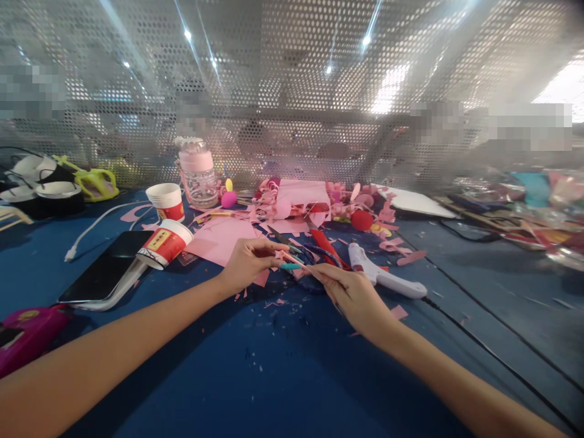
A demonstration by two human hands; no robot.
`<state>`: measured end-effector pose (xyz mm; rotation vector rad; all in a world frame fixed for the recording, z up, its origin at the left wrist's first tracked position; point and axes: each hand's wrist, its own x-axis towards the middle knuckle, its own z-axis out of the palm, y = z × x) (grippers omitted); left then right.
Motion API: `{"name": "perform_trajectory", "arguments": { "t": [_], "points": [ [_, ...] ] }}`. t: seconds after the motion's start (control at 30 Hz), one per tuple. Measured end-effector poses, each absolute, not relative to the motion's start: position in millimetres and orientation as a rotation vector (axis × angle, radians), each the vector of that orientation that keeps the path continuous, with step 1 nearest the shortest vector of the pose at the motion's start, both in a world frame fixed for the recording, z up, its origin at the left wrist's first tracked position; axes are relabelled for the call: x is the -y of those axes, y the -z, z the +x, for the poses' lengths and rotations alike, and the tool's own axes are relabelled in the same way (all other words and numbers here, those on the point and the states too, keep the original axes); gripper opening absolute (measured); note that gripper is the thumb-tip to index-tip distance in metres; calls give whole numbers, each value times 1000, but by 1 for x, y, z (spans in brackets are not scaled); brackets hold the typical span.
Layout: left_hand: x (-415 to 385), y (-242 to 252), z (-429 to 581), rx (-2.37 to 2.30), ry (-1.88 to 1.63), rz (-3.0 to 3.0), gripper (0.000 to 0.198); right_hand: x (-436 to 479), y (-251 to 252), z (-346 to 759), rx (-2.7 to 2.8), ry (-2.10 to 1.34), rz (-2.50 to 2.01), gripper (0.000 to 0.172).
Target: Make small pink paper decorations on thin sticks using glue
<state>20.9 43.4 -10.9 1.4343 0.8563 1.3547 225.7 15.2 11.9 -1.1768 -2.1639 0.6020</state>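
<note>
Over the blue table, my left hand point(250, 258) pinches the star-like end of a thin pink strip point(292, 258), which looks like paper. The strip's other end is between the fingers of my right hand point(344, 289). Right by the fingertips shows a small turquoise piece point(291, 266); whether it is held or lies behind, I cannot tell. Scissors with dark blue handles point(314, 285) lie behind my hands, partly hidden. A white glue gun point(387, 277) rests just beyond my right hand, its black cord running to the lower right.
Pink paper sheets point(223, 237) and scraps lie beyond my hands. To the left are two paper cups point(171, 240), a black phone point(107, 264), a magenta object point(34, 331) and a pink bottle point(197, 170). A perforated metal screen point(292, 91) closes off the back.
</note>
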Motion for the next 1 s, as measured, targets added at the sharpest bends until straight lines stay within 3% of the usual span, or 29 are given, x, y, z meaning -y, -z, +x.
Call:
{"name": "perform_trajectory", "arguments": {
  "t": [1.0],
  "points": [
    [-45,11,22,-850,-1332,1398,25,-14,-17,227,2285,-455,-1212,30]
  ]
}}
